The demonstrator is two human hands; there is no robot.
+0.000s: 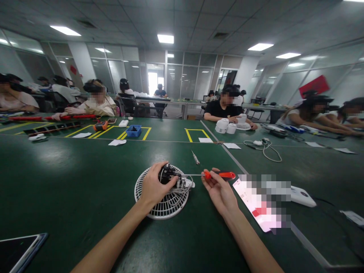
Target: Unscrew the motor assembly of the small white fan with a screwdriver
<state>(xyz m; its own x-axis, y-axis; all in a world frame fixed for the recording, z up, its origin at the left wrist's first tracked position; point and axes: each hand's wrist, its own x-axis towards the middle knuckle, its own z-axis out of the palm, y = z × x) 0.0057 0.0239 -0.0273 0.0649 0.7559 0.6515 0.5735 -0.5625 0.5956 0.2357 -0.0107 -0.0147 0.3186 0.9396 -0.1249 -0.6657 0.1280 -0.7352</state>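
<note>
A white round fan grille (165,212) lies on the green table, with a black motor (164,174) and white wiring (180,187) on top of it. My left hand (153,184) is wrapped round the motor from the left, thumb on its near side. Between the fingers of my right hand (220,189) is a screwdriver (227,175) with a red handle. Its thin shaft points left, lying level, and its tip reaches the motor assembly; exact contact is too small to tell. A smaller screwdriver (195,157) with a clear handle lies beyond the grille.
A lit phone (253,206) lies right of my right hand, with a white device (303,196) beyond it. A tablet (19,252) is at near left. Farther off are a blue bin (133,131), a white cable (267,149) and a person (224,110) handling white parts.
</note>
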